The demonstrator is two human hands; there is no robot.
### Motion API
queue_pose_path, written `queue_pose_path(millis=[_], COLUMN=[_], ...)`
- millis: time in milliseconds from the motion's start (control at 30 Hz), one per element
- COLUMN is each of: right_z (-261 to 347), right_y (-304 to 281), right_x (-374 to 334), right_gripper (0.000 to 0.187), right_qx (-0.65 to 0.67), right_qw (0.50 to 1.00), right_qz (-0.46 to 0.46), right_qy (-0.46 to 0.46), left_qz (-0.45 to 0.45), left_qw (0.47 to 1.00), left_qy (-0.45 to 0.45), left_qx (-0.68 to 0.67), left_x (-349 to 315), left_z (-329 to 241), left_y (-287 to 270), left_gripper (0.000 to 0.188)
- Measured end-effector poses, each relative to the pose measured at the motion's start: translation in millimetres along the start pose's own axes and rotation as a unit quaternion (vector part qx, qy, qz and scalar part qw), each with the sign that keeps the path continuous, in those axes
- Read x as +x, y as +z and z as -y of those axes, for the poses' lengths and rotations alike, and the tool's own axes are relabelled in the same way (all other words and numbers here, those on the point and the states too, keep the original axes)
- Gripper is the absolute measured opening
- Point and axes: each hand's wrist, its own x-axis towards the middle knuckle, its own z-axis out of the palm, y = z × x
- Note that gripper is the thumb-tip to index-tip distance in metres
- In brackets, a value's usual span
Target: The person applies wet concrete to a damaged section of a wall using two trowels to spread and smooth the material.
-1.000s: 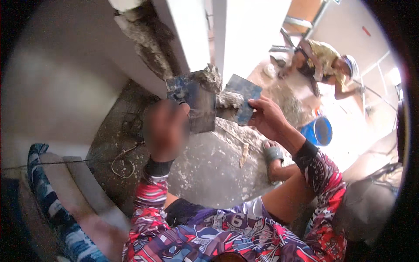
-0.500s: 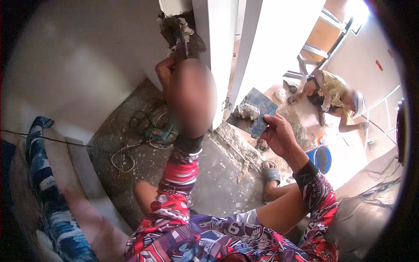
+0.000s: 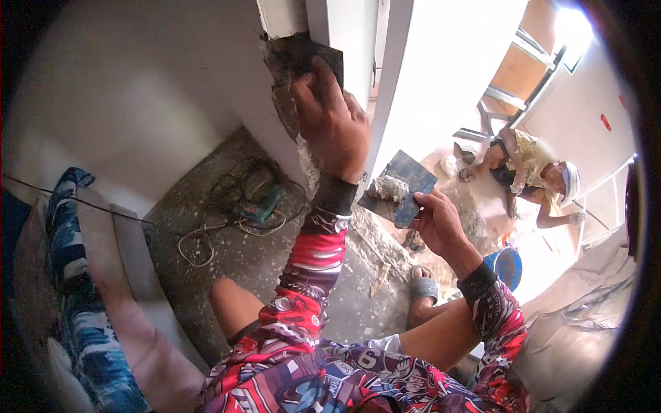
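Observation:
Up at the wall beside the white door frame (image 3: pixel 325 20), my left hand (image 3: pixel 332 127) is closed on a dark flat scraper blade (image 3: pixel 332 60). The blade lies against a patch of rough grey mortar (image 3: pixel 284 103) on the wall edge. Lower and to the right, my right hand (image 3: pixel 444 224) grips the edge of a dark square metal plate (image 3: pixel 411 168) between thumb and fingers. A lump of wet grey mortar (image 3: pixel 387 188) sits on this plate. My left fingertips are partly hidden behind the hand.
A green power tool (image 3: pixel 258 206) with coiled cables lies on the spattered floor (image 3: pixel 241 255). To the right, a co-worker (image 3: pixel 530 168) crouches near a ladder (image 3: pixel 506 96). A blue bucket (image 3: pixel 506 267) stands nearer me. Blue patterned cloth (image 3: pixel 79 275) is at the left.
My left hand has shifted right and turned, so the scraper blade now lies broad across the mortar patch beside the frame. The right hand still holds its plate in nearly the same place.

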Motion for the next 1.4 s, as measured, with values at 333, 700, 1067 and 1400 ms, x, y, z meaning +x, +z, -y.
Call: queue_pose_path(millis=[333, 700, 1067, 1400], right_z=[4.8, 6.3, 6.8, 6.6], right_y=[-0.2, 1.6, 7.6, 45.1], right_x=[-4.0, -7.3, -7.8, -14.0], right_gripper=[0.026, 0.020, 0.022, 0.036], right_qx=[-0.008, 0.017, 0.034, 0.071], right_qw=[1.000, 1.000, 0.999, 0.987], right_qz=[0.018, 0.000, 0.012, 0.134], right_qy=[-0.007, -0.022, -0.009, 0.048], left_qz=[0.055, 0.088, 0.188, 0.485], left_qw=[0.993, 0.978, 0.776, 0.652], left_qy=[0.074, 0.091, -0.395, -0.346], left_qx=[-0.080, -0.166, -0.453, -0.468], left_x=[-10.4, -10.7, -18.3, -48.0], left_z=[17.3, 49.6, 68.9, 104.3], left_y=[-4.3, -44.6, -100.7, -93.6], left_gripper=[0.051, 0.031, 0.028, 0.034])
